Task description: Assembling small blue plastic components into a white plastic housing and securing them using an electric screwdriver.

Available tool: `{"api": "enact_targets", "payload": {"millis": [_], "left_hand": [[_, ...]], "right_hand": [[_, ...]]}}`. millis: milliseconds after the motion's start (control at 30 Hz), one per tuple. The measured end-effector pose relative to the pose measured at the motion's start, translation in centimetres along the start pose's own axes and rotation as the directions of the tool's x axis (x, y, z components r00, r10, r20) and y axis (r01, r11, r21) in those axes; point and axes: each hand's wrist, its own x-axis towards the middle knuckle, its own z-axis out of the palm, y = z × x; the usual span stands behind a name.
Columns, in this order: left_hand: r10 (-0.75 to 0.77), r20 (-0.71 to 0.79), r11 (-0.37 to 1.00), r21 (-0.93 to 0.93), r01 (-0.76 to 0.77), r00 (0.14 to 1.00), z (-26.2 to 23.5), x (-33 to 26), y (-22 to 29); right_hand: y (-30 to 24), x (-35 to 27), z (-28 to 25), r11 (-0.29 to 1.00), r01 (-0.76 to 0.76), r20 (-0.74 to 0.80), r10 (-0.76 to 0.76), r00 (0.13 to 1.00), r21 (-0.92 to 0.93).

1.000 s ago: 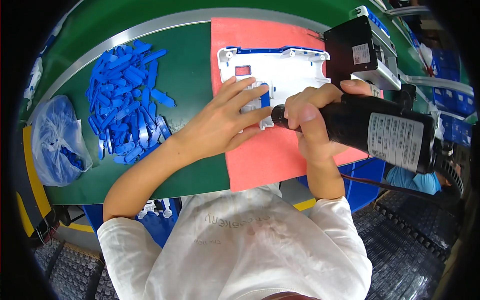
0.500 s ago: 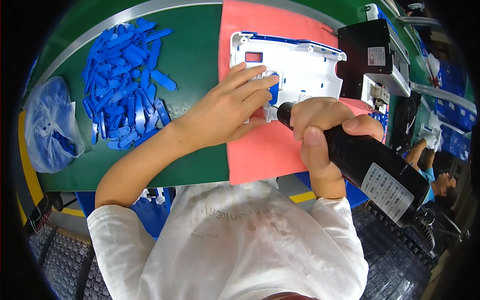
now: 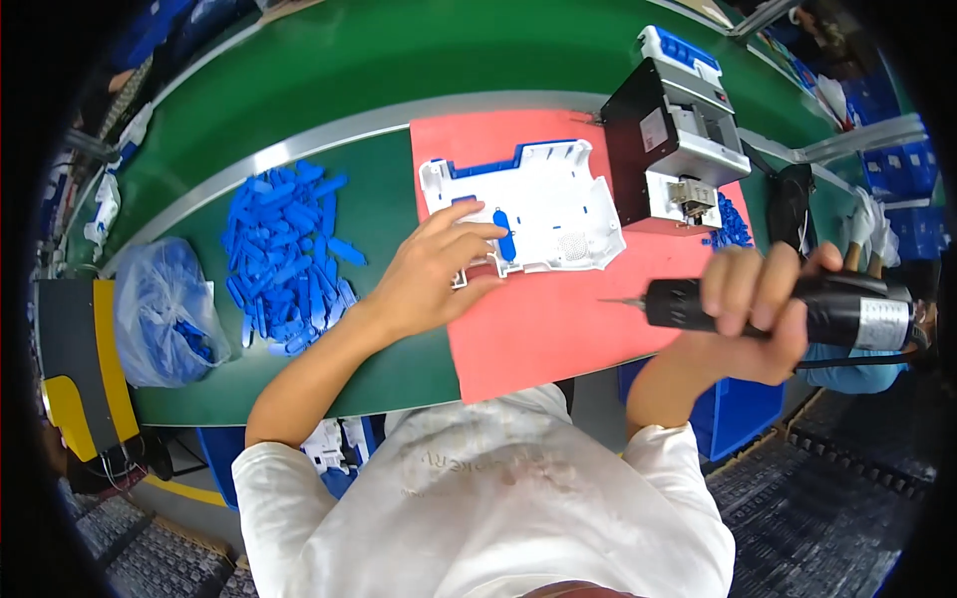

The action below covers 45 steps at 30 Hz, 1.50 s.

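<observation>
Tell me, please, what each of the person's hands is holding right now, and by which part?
The right hand holds a black electric screwdriver around its barrel, tip clear of the work. The left hand presses flat on the white plastic housing, holding nothing.

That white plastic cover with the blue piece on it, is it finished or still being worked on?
Done, it seems: one blue piece sits in the white cover. In hand: the left hand presses the cover on the red mat, and the right hand holds the black screwdriver away from it. Left: a heap of loose blue pieces beside the mat.

green workbench (image 3: pixel 299 60), dark ribbed floor (image 3: pixel 837 518)
</observation>
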Motion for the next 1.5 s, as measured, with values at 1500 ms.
{"api": "enact_targets", "payload": {"millis": [1500], "left_hand": [[-0.013, -0.078, 0.958, 0.284, 0.035, 0.997, 6.1, 11.5, -9.0]], "right_hand": [[-0.2, -8.6, -12.3, -0.308, -0.445, -0.509, 0.172, 0.843, -0.841]]}}
